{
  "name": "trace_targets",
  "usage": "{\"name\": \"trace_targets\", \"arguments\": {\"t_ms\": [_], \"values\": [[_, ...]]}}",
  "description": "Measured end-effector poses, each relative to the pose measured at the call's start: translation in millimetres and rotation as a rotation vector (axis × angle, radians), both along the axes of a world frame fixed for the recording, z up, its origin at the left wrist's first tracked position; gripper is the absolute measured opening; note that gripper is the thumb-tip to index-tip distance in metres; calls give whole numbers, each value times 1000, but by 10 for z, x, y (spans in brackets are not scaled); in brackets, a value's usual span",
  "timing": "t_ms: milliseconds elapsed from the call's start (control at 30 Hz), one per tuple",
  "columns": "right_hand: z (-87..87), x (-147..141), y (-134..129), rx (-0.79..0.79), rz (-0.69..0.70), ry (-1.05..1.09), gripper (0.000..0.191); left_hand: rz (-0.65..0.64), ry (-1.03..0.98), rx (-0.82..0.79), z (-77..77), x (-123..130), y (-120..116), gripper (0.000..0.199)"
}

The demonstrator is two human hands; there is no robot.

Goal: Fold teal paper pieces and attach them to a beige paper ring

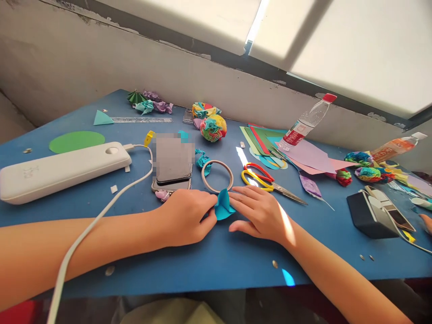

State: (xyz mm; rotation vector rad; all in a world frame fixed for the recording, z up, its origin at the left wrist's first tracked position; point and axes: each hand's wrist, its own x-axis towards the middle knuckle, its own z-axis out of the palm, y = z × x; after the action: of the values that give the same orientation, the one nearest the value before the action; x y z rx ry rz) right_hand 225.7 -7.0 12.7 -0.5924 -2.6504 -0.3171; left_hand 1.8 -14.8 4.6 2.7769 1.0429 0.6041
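A folded piece of turquoise paper (223, 206) stands between my two hands near the middle of the blue table. My left hand (191, 215) pinches its left edge between thumb and fingers. Spread flat on the right, my right hand (259, 211) has its fingertips at the paper's right edge, thumb apart. Just behind the paper lies a roll of tape (203, 173), with crumpled turquoise paper (202, 159) partly behind the ring. Scissors with red and yellow handles (259, 176) lie open beyond my right hand.
A white power bank (64, 171) lies left, its cable crossing my left forearm. A phone (173, 166) is behind my left hand. Further back are paper balls (213, 128), coloured sheets (308, 155) and a bottle (305, 123). A black box (369, 216) stands right; another person's hand (427, 222) shows.
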Motion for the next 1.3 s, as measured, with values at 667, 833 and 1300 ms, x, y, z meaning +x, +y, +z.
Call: {"name": "trace_targets", "arguments": {"t_ms": [667,833,1300], "values": [[-108,372,337,-34,-527,224,31,-272,326,226,4,41,100,27],[-68,227,338,49,-374,113,22,-228,310,211,28,40,62,26],[-102,-44,721,236,-119,18,35,-394,71,226,58,-3,14,22]]}}
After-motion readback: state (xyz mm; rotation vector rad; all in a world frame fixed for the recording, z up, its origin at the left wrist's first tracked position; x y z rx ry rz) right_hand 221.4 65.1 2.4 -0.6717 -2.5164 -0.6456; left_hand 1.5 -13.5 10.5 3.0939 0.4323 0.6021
